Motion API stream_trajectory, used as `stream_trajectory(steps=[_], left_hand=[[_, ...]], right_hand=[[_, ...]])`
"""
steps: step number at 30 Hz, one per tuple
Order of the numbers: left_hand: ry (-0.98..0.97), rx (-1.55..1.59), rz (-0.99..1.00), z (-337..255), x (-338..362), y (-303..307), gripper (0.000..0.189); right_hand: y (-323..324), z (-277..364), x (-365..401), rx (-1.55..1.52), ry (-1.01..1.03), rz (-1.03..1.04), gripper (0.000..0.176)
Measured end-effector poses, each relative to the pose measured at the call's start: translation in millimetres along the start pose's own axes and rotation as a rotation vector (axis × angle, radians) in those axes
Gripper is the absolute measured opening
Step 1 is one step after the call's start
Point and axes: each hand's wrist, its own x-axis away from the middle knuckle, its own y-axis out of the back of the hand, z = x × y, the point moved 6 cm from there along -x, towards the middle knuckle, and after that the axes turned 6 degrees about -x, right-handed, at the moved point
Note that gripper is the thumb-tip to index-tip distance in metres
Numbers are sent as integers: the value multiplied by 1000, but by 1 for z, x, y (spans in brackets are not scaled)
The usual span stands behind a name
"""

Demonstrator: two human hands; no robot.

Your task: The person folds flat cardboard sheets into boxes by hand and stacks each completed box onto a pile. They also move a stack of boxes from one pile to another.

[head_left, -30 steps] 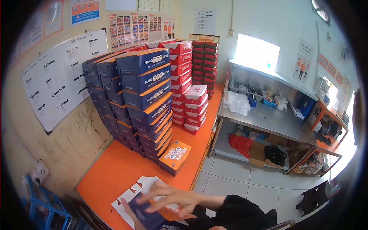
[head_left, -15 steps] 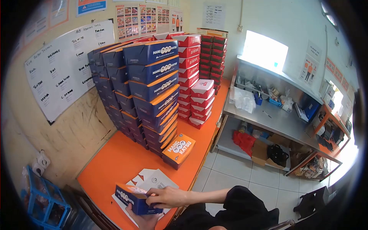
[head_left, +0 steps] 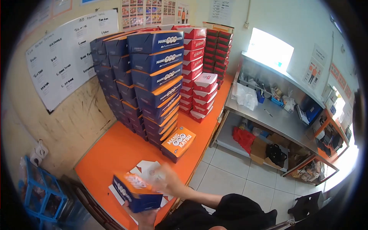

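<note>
A blue box with an orange lid [head_left: 138, 195] is tilted above the front part of the orange table [head_left: 96, 161]. Under its lower side, my left hand [head_left: 141, 215] holds it, with the fingers partly hidden behind the box. My right hand [head_left: 168, 182] is blurred by motion at the right end of the lid; its fingers cannot be made out. White flat cardboard [head_left: 147, 168] lies beneath and behind the box. Farther along the table, a finished-looking blue and orange box [head_left: 178, 142] rests beside the tall stacks of blue boxes [head_left: 157, 80].
Stacks of red and white boxes [head_left: 203, 94] and dark boxes [head_left: 218, 50] stand at the back. To the right is a steel counter [head_left: 268, 119] with plastic bags. A blue rack [head_left: 44, 195] stands at lower left, and a dark stool [head_left: 306, 205] at lower right.
The orange lid has come down over the box in my left hand. My right hand has lifted and become blurred. The whole view has shifted slightly.
</note>
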Motion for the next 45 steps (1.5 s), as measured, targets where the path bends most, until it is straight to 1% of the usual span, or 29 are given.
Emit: stream_trajectory(steps=[1,2,4,5,6,8,10,12,13,14,15,16,17,18,19,20,22,23,26,27,30,32,35,36,38,40,41,43,45], left_hand=[[-96,-206,-158,5,-1,32,58],[-123,-350,-173,2,4,18,57],[-172,-643,-217,-4,13,-12,59],[-261,-877,-185,-14,11,-29,66],[-395,-1219,-119,-20,11,-43,70],[-776,-1973,-33,-18,19,-68,75],[-714,-1961,-69,-15,15,-63,71],[-401,-1307,-64,-14,5,-26,73],[-263,-978,-27,-14,4,-35,81],[-271,-978,-85,-13,5,-37,81],[-358,-1395,-55,-9,4,-44,86],[-426,-1811,-11,-3,6,-45,92],[-420,-1809,-51,-2,12,-31,92],[-351,-1720,40,5,17,-15,100],[-288,-1633,137,9,21,-9,108],[-293,-1637,120,5,25,-6,108],[-100,-1677,100,8,32,-3,120],[-12,-1735,45,5,34,-6,120],[-109,-1628,73,5,34,-10,121],[-167,-1642,98,2,32,-17,121],[-262,-1732,88,-6,26,-28,121],[-274,-1756,141,-5,24,-32,123],[-345,-1676,87,-1,16,-45,116],[-431,-1510,-49,-4,6,-43,108],[-569,-1164,-223,-4,-8,-35,97],[-555,-934,-237,14,-16,-8,92],[-543,-860,-228,24,-22,8,89],[-514,-768,-214,48,-35,35,84],[-540,-742,-218,55,-50,21,80]], right_hand=[[14,-2,-16,34,-102,-51,47],[9,-2,-11,31,-101,-43,47],[-18,-23,9,-317,-425,66,59],[-21,-24,22,-218,-457,95,69],[-24,-25,29,-223,-453,99,69],[-42,-19,50,-241,-477,277,69],[-42,-25,56,-416,-561,343,60],[-25,-18,57,-613,-752,281,56],[-21,-15,54,-608,-765,249,57],[-21,-13,53,-598,-773,213,57],[-28,-20,61,-391,-654,231,66],[-33,-20,73,-419,-662,263,66],[-32,-17,78,-363,-639,331,74],[-29,-14,81,-305,-610,390,82],[-25,-6,88,-448,-587,472,98],[-24,2,94,-459,-582,483,98],[-28,15,109,-465,-601,615,110],[-29,13,108,-514,-603,585,112],[-20,11,93,-589,-485,599,109],[-16,13,84,-577,-484,573,100],[-16,7,74,-463,-351,573,95],[-16,0,70,-510,-367,548,92],[-22,1,58,-199,-326,477,87],[-23,3,54,-203,-322,461,87],[-8,4,41,22,-277,343,82],[9,-1,34,-48,-348,148,91],[17,-10,34,-421,-470,-25,98],[24,-28,45,-773,-688,-131,117],[66,-50,32,-626,-570,-86,111]])
